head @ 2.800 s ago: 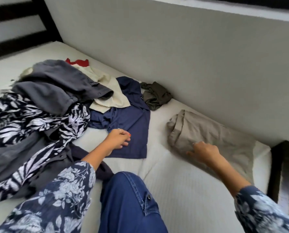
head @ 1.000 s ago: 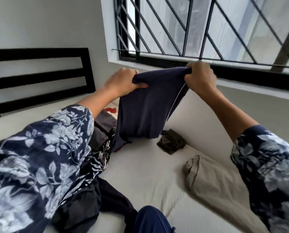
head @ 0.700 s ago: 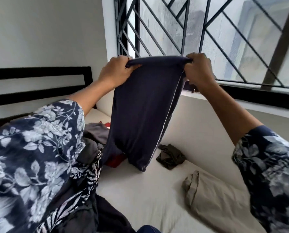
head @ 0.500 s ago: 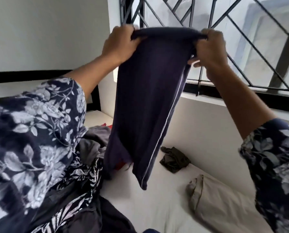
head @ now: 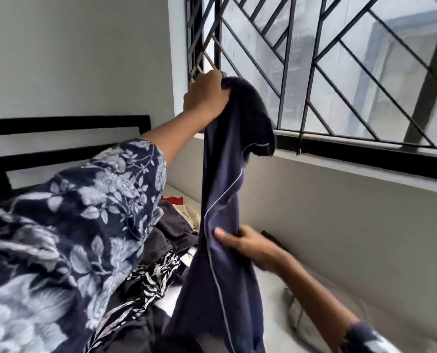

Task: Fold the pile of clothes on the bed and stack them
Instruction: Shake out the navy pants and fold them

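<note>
While the left hand (head: 205, 96) clenches the top of the navy trousers (head: 222, 225) high before the window grille (head: 339, 59), the right hand (head: 250, 244) pinches them midway, above the bed's clothes pile (head: 161, 250).

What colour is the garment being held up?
Dark navy garment with thin pale piping, seen in the head view.

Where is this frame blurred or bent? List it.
Head view: the right hand and its forearm are motion-smeared, and the beige garment below is soft. The left hand and navy garment are sharper. Wide-angle distortion tilts the window grille; daylight comes through it.
</note>
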`<state>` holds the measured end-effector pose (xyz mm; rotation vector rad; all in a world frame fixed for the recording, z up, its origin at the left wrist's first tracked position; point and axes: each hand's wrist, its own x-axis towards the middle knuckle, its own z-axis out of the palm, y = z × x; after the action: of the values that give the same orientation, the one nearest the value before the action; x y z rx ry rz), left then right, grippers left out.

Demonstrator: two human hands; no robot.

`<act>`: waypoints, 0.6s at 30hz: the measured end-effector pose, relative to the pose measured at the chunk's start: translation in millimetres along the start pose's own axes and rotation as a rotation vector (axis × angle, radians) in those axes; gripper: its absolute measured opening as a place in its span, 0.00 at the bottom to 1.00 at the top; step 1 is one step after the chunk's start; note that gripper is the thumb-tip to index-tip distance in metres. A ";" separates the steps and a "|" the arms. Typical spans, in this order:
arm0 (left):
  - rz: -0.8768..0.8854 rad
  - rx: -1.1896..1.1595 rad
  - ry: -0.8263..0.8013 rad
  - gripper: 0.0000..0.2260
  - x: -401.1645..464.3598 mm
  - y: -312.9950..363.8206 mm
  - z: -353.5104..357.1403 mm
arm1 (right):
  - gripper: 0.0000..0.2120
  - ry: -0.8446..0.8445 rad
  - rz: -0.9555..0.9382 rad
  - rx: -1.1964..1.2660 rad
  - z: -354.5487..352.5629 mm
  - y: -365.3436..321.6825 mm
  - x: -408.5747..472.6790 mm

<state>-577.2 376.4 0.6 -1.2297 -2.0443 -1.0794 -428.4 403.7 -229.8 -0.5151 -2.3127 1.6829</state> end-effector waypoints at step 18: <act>-0.344 0.397 -0.611 0.15 -14.6 -77.1 -29.7 | 0.10 0.269 0.059 -0.039 -65.6 -45.0 17.1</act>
<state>-638.3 323.7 -22.3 -1.1051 -2.8393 -0.3972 -425.0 455.2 -166.9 -0.7729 -2.1583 1.4916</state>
